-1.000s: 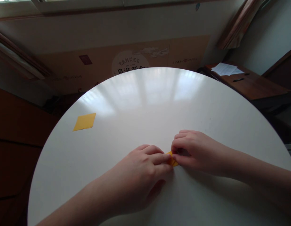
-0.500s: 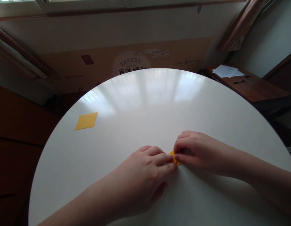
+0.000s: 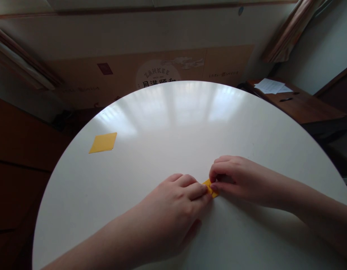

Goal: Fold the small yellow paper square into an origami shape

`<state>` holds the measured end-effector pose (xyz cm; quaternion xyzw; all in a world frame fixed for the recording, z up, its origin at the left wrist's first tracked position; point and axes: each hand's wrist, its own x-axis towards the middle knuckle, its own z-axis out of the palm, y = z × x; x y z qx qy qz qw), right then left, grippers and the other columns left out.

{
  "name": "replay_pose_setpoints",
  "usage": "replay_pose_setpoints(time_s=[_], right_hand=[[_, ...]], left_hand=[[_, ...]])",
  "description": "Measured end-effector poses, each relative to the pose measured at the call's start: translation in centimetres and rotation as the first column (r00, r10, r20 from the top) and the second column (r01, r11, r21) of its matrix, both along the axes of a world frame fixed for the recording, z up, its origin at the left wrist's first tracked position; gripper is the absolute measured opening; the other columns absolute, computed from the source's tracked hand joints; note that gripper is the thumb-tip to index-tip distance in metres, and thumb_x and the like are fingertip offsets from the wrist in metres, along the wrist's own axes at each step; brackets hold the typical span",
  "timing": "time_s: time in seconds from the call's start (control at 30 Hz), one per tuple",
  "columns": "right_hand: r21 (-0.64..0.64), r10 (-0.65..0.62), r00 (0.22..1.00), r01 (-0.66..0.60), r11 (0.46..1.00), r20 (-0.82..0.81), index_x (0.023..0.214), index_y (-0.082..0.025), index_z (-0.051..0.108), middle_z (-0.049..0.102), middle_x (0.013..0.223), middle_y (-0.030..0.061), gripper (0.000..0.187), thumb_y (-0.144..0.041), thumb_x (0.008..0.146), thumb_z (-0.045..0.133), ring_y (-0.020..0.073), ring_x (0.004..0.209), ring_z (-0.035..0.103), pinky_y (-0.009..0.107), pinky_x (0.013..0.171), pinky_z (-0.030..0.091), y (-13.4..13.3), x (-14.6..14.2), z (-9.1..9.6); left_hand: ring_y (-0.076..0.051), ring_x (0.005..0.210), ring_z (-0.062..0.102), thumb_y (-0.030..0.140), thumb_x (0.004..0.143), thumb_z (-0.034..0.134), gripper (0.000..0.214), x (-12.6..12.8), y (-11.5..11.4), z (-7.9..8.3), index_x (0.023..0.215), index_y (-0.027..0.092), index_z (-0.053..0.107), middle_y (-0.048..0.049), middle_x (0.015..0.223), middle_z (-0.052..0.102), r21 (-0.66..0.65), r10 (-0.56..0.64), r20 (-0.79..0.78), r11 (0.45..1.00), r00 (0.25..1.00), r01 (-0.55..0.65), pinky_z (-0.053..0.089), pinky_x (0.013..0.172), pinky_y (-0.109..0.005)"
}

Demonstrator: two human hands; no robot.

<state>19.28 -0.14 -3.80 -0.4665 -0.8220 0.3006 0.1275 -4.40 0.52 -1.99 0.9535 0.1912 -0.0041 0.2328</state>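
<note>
A small piece of folded yellow paper [image 3: 214,194] lies on the white round table [image 3: 162,157] between my hands, mostly covered by fingers. My left hand [image 3: 183,200] comes over it from the left, its fingertips pressed together on the paper. From the right, my right hand [image 3: 229,174] pinches the paper's edge between thumb and forefinger, the other fingers curled. How the folds run under the fingertips is hidden.
A stack of yellow paper squares [image 3: 103,143] rests on the table's far left. Beyond the table edge stand a large printed cardboard sheet [image 3: 120,75] and, at right, a brown wooden desk [image 3: 311,107] with white papers [image 3: 270,86] on it.
Both hands keep their hold on the yellow paper, with only a tiny shift at the fingertips. The whole view has moved slightly.
</note>
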Motion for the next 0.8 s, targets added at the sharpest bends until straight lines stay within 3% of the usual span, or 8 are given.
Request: replay_pose_setpoints(time_s=[0.43, 0.8], right_hand=[[-0.053, 0.050, 0.998, -0.052, 0.997, -0.028, 0.087, -0.022, 0.071, 0.069, 0.087, -0.0008, 0.011, -0.013, 0.086, 0.063, 0.0139, 0.084, 0.062, 0.023, 0.072, 0.045, 0.0, 0.3, 0.7], [0.040, 0.006, 0.991, -0.012, 0.999, 0.137, 0.081, -0.020, 0.066, 0.068, 0.085, 0.0014, 0.013, -0.015, 0.089, 0.057, 0.0180, 0.080, 0.060, 0.030, 0.072, 0.042, -0.8, -0.8, 0.7]], left_hand=[[-0.025, 0.111, 0.054, 0.023, 0.090, 0.056, 0.039, 0.0, 0.1, 0.2, 0.130, 0.025, 0.056, -0.0013, 0.121, 0.065, 0.003, 0.000, -0.015, 1.000, 1.000, 0.000, 0.039, 0.103, -0.041], [-0.025, 0.111, 0.054, 0.024, 0.091, 0.056, 0.036, 0.1, 0.1, 0.2, 0.127, 0.024, 0.057, -0.0017, 0.120, 0.065, 0.017, -0.002, -0.027, 1.000, 1.000, 0.003, 0.039, 0.104, -0.042]])
